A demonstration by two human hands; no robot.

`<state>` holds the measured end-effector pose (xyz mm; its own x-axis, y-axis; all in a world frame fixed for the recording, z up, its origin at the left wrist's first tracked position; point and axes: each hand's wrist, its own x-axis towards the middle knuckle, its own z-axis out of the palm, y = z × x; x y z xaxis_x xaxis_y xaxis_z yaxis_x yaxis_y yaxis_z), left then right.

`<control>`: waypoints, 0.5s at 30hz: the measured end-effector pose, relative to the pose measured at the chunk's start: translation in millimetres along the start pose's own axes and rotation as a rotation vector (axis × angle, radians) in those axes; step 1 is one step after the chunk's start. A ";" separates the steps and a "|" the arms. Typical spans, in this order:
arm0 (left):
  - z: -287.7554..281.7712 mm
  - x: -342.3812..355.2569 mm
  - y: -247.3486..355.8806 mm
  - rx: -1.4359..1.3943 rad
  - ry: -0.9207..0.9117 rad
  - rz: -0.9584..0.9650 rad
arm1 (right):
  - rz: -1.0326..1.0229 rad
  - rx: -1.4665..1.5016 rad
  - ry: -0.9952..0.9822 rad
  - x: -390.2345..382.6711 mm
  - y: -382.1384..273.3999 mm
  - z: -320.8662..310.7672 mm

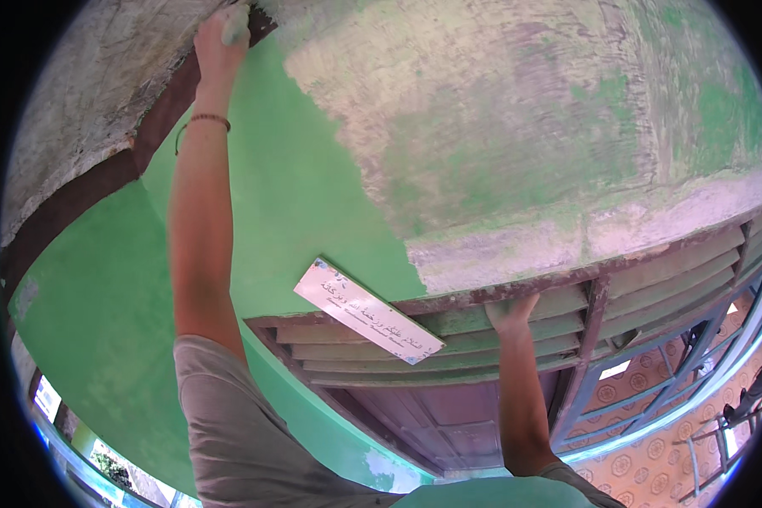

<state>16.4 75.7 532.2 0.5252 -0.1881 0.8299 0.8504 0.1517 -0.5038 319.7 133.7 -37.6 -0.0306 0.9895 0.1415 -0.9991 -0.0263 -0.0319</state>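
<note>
Green wall [313, 203] turns patchy and pale rightward, left fingers [215, 27] curled, right fingers [505, 313] tucked into vent slats [559, 320], both holds unclear.

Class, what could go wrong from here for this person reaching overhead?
The bare left hand reaches high to the dark brown trim band, so balance might suffer. The bare right hand is at the weathered greenish louvre slats; a rough edge might scratch it. The white rectangular plaque sits tilted over the slats, and a slip by either hand could knock it.
</note>
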 end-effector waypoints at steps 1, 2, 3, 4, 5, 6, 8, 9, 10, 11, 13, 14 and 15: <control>2.6 9.4 2.7 -0.020 0.015 -0.040 | -0.006 0.002 -0.001 0.6 -0.7 -1.3; 4.0 14.1 5.6 -0.037 0.029 -0.080 | -0.017 0.004 -0.005 1.6 -2.0 -1.8; 3.9 5.8 9.4 -0.077 0.034 -0.041 | -0.030 0.003 -0.035 6.9 -0.7 -9.3; 8.9 0.2 35.4 -0.148 0.060 0.004 | -0.076 0.010 -0.045 13.3 -7.9 -9.5; 1.5 -7.5 39.2 -0.177 0.071 0.045 | -0.075 0.008 -0.062 13.0 -6.2 -5.6; 3.1 -3.4 29.6 -0.134 0.059 0.056 | -0.067 0.006 -0.057 11.0 -4.7 -2.3; 11.5 -2.0 -8.3 -0.041 0.024 0.051 | -0.032 -0.001 -0.054 5.5 -0.4 -0.3; 15.9 -5.0 -19.0 -0.107 0.072 0.035 | -0.009 0.002 -0.056 3.5 0.5 -3.4; 21.3 -4.8 -26.3 -0.173 0.129 0.020 | -0.003 -0.004 -0.063 4.2 0.6 -5.2; 20.1 -2.4 -18.2 -0.252 0.193 0.011 | -0.011 -0.007 -0.070 7.0 -2.5 -6.9; 20.9 -13.4 36.7 -0.267 0.100 -0.005 | -0.077 -0.018 -0.092 16.8 -11.7 -12.9; 14.0 -12.5 54.5 -0.265 0.054 -0.004 | -0.093 -0.022 -0.111 20.4 -12.9 -14.9; 9.6 -9.1 44.0 -0.196 0.044 0.006 | -0.082 -0.034 -0.140 20.8 -9.6 -18.4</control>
<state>48.7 93.4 504.8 0.5276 -0.2302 0.8177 0.8347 -0.0381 -0.5493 329.1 157.2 -52.5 0.0455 0.9584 0.2818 -0.9970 0.0612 -0.0474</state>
